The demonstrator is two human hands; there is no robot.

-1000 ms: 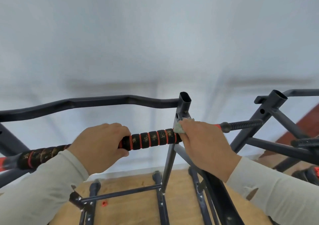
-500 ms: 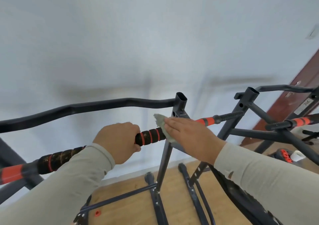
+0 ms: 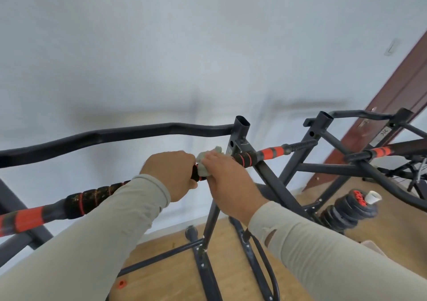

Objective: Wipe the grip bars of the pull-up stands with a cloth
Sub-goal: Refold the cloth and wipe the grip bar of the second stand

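A black grip bar with red rings [image 3: 92, 199] runs from lower left up to the dark upright post [image 3: 239, 136] of the near pull-up stand. My left hand [image 3: 172, 173] grips this bar. Right beside it, my right hand [image 3: 227, 180] holds a pale green cloth [image 3: 204, 162] wrapped against the bar, almost touching my left hand. Past the post the bar continues with a red section [image 3: 270, 153]. A second stand [image 3: 323, 143] with its own red-and-black grip [image 3: 379, 151] is at the right.
A curved black top bar [image 3: 115, 134] spans behind my hands in front of a white wall. Stacked black weight plates [image 3: 344, 210] with a white cup [image 3: 373, 197] sit on the wooden floor at right. A brown door [image 3: 392, 92] stands at far right.
My right hand has slid the cloth leftward along the bar, from the post to right beside my left hand. The view has swung right, showing more of the second stand.
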